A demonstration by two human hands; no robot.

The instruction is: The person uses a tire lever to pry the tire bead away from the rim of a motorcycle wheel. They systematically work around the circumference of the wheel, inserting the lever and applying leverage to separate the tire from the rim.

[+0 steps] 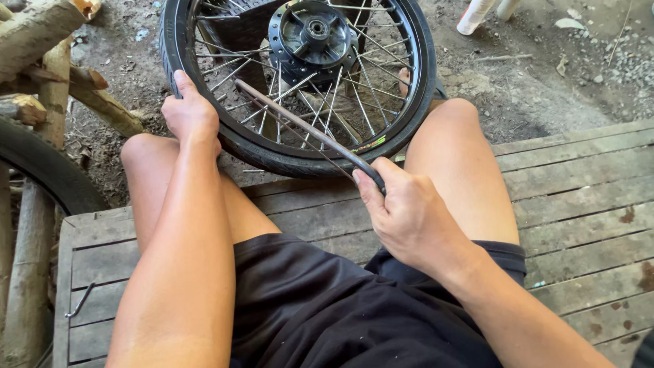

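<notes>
The spoked wheel (300,82) stands upright between the knees, at the wooden platform's (579,197) edge. Left hand (191,116) clasps the tyre; right hand (409,211) is fisted round a metal lever (306,129) threaded through the spokes. Best kept low, prying gently; dirt ground lies open ahead.

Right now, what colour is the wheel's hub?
Black hub, clearest in the head view.

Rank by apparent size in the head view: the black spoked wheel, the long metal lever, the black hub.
1. Black spoked wheel with tyre
2. Long metal lever, held by right hand
3. Black round hub
</notes>
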